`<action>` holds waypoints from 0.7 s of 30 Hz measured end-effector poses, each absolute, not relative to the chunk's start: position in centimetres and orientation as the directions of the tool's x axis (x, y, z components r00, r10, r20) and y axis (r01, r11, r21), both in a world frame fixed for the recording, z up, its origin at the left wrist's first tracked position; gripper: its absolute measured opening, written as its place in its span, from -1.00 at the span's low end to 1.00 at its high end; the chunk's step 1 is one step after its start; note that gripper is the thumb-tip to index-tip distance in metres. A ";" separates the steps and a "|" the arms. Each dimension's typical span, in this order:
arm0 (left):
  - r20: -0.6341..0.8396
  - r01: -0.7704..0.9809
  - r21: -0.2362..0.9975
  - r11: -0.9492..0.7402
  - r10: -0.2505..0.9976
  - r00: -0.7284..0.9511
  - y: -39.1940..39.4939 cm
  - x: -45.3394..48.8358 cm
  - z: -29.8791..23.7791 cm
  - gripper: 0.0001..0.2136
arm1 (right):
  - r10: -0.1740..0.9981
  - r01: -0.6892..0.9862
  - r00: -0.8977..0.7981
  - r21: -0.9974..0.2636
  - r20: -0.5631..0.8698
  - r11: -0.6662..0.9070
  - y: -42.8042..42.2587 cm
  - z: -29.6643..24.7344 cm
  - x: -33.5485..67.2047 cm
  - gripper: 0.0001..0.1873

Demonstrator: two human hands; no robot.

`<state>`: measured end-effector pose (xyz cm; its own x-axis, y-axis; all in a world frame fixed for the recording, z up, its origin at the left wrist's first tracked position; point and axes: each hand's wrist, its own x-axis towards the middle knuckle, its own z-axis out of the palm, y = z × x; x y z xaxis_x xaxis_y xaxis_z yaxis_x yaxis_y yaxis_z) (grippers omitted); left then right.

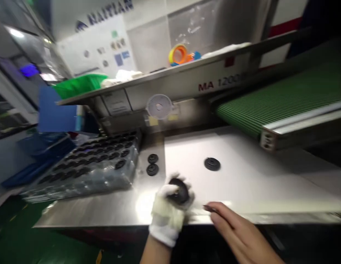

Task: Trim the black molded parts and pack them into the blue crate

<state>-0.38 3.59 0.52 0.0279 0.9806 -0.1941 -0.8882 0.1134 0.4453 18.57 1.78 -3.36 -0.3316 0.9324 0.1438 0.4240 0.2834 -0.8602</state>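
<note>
White-gloved, my left grip (168, 209) is closed around a round black disc (182, 192) near the front edge of the shiny metal worktop (104, 206). My bare right grip (234, 226) pinches a slim dark tool (210, 209), its tip toward my left grip.

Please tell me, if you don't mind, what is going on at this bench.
A person's gloved left hand holds a black round part, while the bare right hand grips a small dark tool, too blurred to identify, its tip apart from the part. One similar disc lies on the white sheet, and two more sit on the metal to its left. Further left, a clear plastic tray holds rows of black parts.
</note>
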 end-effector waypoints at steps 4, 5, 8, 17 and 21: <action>-0.470 -0.967 0.256 0.014 0.875 -0.112 0.5 -1.9 -1.4 -0.67 | 0.856 0.434 -0.498 -0.816 0.136 0.383 0.7 -2.5 15.3 -0.71; -0.506 -0.966 0.259 0.003 0.852 -0.133 0.1 -1.8 -1.5 -0.74 | 0.848 0.452 -0.512 -0.797 0.137 0.401 0.5 -2.5 14.7 -0.72; -0.549 -0.957 0.288 -0.029 0.814 -0.190 -0.3 -0.9 -1.5 -0.90 | 0.845 0.496 -0.513 -0.752 0.148 0.433 -0.2 -2.7 14.0 -0.76; -0.436 -0.929 0.361 -0.081 0.866 -0.245 -0.8 0.7 -1.1 -0.86 | 0.868 0.666 -0.418 -0.559 0.268 0.493 -0.7 -3.5 13.6 -0.68; -0.385 -0.879 0.452 -0.152 0.855 -0.346 -0.6 1.1 -1.1 -0.88 | 0.868 0.674 -0.412 -0.548 0.278 0.495 -1.3 -3.9 13.1 -0.70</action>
<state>1.07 -0.64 -1.05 -0.3460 0.8554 -0.3854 -0.8789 -0.1518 0.4521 13.13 -1.32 -3.90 -0.4115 0.8679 0.2782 0.6739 0.4953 -0.5482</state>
